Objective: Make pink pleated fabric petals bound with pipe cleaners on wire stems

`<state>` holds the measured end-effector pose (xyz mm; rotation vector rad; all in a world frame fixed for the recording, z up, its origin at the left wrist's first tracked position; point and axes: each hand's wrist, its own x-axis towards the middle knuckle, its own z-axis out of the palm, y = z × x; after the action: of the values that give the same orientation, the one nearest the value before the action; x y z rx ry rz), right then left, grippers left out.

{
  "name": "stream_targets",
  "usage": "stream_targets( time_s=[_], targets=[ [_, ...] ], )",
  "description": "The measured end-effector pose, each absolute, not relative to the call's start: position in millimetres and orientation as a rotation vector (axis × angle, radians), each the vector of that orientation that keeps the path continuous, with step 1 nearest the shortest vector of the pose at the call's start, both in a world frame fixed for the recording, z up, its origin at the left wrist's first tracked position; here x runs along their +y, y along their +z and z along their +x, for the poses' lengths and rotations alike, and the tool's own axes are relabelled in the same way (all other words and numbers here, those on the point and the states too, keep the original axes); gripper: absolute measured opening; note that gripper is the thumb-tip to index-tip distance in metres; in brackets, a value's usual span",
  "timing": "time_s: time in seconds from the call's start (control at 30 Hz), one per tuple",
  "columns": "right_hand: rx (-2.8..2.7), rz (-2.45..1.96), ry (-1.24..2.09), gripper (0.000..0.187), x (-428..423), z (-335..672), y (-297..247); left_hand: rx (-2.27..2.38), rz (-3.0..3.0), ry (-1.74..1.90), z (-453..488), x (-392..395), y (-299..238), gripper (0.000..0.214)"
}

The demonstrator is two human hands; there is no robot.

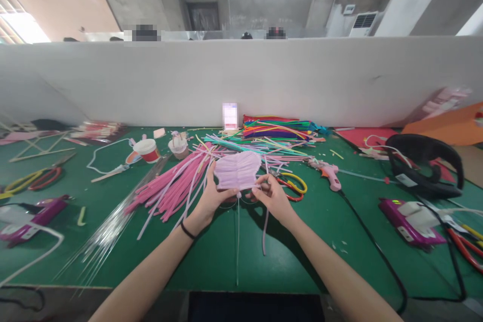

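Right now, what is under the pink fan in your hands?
Under the pink fan, between left hand and right hand, is green table. Scissors peek out beside it; it covers part of the pipe cleaners.

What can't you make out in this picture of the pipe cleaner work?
1. Head view: the left hand and right hand grip the pale pink fan-shaped pipe-cleaner piece; its back faces away from the camera.
2. Small upright card by the white partition: blurred out.
3. Purple plastic device: cut off by the left edge.

Pale lilac ribbed piece [238, 169], pink pipe cleaners [169, 188], green table [211, 256]
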<state>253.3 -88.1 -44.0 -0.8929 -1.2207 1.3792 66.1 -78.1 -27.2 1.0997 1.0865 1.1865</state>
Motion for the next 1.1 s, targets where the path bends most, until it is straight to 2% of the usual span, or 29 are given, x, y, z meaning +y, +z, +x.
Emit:
stream_targets(
  time_s=[0.13, 0.4, 0.57, 0.73, 1.1],
  targets=[
    [-0.999, -0.911, 1.502, 0.051, -89.0, 248.6, -42.4, 1.044, 1.317, 1.308, 65.5, -74.1, -30.9, 0.126],
    [-1.006, -0.968, 1.546, 0.038, -89.2, 245.5, -43.0, 1.012, 1.478, 1.400, 67.2, -73.5, -36.2, 0.117],
    [-1.024, -1.012, 1.542, 0.037, -89.7, 246.8, -43.5, 0.967, 1.421, 1.390, 66.8, -75.3, -34.6, 0.114],
    [-1.047, -1.057, 1.531, 0.037, -89.5, 246.8, -43.1, 0.939, 1.311, 1.342, 66.9, -76.4, -33.4, 0.100],
    [-1.098, -1.149, 1.488, 0.036, -90.5, 247.7, -43.2, 1.011, 1.450, 1.386, 65.8, -71.3, -36.4, 0.099]
  ],
)
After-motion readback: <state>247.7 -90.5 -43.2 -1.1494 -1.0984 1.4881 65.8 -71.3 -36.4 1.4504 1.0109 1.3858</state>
